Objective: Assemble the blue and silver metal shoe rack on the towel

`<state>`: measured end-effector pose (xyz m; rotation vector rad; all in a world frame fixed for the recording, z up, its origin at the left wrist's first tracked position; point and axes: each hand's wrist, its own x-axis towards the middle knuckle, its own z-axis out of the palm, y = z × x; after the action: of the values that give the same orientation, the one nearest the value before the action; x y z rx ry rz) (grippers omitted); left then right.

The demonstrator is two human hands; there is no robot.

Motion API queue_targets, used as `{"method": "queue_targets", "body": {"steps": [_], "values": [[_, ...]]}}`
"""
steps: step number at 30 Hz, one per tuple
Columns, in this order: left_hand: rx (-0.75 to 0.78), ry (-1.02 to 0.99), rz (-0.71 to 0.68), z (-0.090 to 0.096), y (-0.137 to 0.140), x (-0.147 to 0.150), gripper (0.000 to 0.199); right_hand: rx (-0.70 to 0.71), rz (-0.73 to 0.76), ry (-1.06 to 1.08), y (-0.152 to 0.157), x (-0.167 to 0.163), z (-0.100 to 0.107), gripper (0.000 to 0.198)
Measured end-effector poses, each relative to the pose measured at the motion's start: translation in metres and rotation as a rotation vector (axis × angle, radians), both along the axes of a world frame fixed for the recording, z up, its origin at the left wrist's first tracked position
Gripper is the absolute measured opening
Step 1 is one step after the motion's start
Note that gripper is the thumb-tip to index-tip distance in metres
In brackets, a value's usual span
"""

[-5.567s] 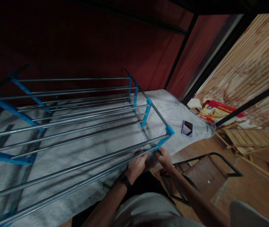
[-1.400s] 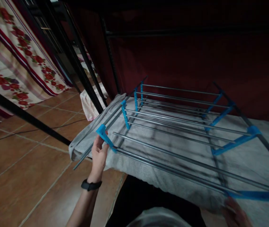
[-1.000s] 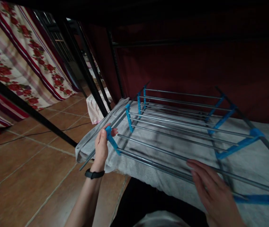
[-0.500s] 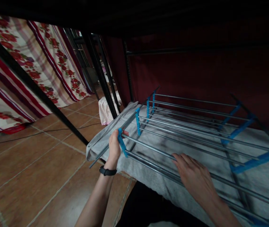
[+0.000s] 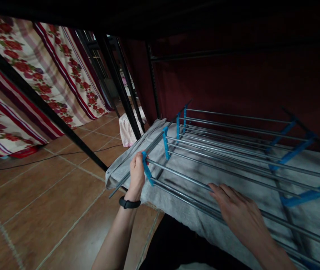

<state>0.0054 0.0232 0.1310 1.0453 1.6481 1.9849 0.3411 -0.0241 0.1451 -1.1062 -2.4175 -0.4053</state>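
A rack of metal tubes joined by blue plastic brackets, like a shoe rack, lies on its side on the grey sheet. At its near left corner my left hand, with a black band on the wrist, is closed around the blue bracket and the bar beside it. Farther right, my right hand wraps over the front metal tube from above, its fingertips curled round. My right thumb is hidden. The rack's right end runs past the picture edge.
A black metal bed frame surrounds the sheet, its dark top close overhead. Behind stands a dark red wall. To the left are tiled floor, a black cable, a flowered curtain and a pale striped cloth.
My view has shifted slightly, so the rack's right end appears a little farther right. Both hands keep their places on the rack.
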Motion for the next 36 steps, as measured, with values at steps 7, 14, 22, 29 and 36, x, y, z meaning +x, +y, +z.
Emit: {"method": "queue_targets", "body": {"steps": [7, 14, 22, 29, 36], "values": [[0.025, 0.048, 0.004, 0.004, -0.002, 0.0, 0.038, 0.023, 0.039, 0.012, -0.005, 0.004, 0.005, 0.028], [0.032, -0.114, -0.092, 0.006, -0.005, 0.001, 0.042, 0.026, 0.036, 0.012, -0.007, 0.003, 0.007, 0.03], [0.04, -0.12, -0.111, 0.009, -0.006, 0.005, 0.046, 0.018, 0.039, 0.012, -0.006, 0.003, 0.001, 0.03], [0.075, -0.073, -0.11, 0.002, -0.007, 0.004, 0.045, -0.013, 0.028, 0.017, -0.007, 0.001, 0.003, 0.029], [0.046, 0.004, -0.008, 0.003, -0.007, 0.009, 0.049, -0.035, 0.004, 0.053, -0.006, -0.006, 0.001, 0.028]]}}
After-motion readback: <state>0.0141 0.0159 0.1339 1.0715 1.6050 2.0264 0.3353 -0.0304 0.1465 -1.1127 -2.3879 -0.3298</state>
